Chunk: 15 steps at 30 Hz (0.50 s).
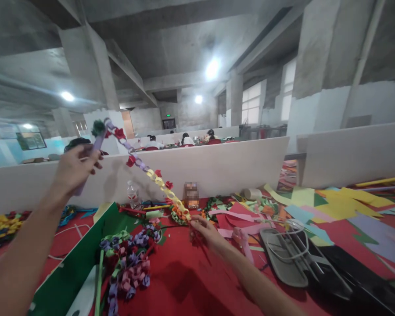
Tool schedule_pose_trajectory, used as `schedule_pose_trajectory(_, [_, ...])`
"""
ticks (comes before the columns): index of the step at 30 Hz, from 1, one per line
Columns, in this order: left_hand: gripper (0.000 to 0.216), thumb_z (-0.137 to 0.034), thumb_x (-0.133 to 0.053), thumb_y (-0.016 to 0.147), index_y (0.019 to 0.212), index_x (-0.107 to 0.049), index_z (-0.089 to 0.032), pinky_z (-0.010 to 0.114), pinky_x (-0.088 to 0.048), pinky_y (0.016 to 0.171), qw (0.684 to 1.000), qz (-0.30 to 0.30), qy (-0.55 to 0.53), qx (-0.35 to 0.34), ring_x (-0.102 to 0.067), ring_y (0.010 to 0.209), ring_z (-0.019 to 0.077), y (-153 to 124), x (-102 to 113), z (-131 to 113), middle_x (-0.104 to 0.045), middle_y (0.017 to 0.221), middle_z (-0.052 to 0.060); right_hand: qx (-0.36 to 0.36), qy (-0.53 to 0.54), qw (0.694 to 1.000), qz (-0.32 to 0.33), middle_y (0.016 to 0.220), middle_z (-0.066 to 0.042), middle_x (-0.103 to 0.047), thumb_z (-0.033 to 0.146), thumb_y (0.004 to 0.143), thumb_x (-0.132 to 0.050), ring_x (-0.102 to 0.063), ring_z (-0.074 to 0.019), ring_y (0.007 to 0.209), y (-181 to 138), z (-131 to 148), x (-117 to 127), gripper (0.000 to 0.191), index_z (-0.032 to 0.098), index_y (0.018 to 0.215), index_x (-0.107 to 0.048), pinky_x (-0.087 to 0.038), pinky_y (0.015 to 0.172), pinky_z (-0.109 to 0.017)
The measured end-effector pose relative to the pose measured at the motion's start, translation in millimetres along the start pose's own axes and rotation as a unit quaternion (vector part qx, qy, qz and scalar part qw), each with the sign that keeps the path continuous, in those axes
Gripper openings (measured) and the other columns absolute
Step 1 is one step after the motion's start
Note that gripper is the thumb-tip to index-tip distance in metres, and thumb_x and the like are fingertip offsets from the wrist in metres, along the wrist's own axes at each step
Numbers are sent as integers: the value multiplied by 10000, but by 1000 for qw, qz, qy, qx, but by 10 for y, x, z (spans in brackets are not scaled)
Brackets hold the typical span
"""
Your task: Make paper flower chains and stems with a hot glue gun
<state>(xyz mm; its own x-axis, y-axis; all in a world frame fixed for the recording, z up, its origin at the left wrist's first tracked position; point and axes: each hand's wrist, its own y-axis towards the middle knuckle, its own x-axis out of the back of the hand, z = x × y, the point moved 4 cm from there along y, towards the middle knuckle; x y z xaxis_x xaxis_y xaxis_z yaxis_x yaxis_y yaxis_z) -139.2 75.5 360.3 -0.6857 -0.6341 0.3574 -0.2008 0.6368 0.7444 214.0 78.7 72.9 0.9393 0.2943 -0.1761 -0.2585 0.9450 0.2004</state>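
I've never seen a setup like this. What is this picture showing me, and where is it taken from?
There is no machine here: these are a person's bare hands, filmed by one camera on that person's head, looking forward and down. The left hand is raised, holding a purple strip; a paper chain slopes from its top down to the right hand, which pinches the yellow end. On the red table lie more chains, a green board and, rightward, coloured paper.
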Motion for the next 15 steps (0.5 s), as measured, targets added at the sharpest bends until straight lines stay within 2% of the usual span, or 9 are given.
schedule_pose_trajectory(3, [521, -506, -561, 872, 1221, -606, -122, 231, -510, 537, 993, 99, 26, 59, -640, 638, 137, -546, -257, 462, -713, 895, 56, -75, 80, 993, -50, 870, -38, -717, 548, 878, -670, -666, -151, 656, -320, 1, 265, 436, 172, 1092, -622, -487, 555, -237])
schedule_pose_trajectory(7, [630, -635, -570, 816, 1199, -629, -138, 278, -544, 593, 971, 207, 27, 120, -692, 674, 199, -1302, -686, 860, -751, 905, 70, -217, 159, 956, -116, 802, -51, -742, 460, 791, -792, -696, -178, 668, -602, -227, 466, 343, 169, 944, -694, -508, 526, -228])
schedule_pose_trajectory(11, [616, -652, -549, 832, 1211, -631, -173, 319, -581, 722, 951, 271, 14, 146, -730, 837, 253, -1844, -1004, 1071, -760, 1053, 82, -268, 202, 936, -106, 793, -24, -747, 381, 851, -749, -720, -177, 747, -713, -417, 492, 197, 193, 893, -704, -566, 634, -253])
schedule_pose_trajectory(15, [603, -576, -549, 847, 1287, -588, -165, 379, -559, 916, 940, 307, 1, 149, -688, 1096, 292, -2182, -1204, 1246, -712, 1223, 113, -273, 214, 937, -54, 980, -44, -767, 350, 909, -676, -730, -189, 880, -771, -418, 416, 183, 201, 1008, -715, -588, 728, -291])
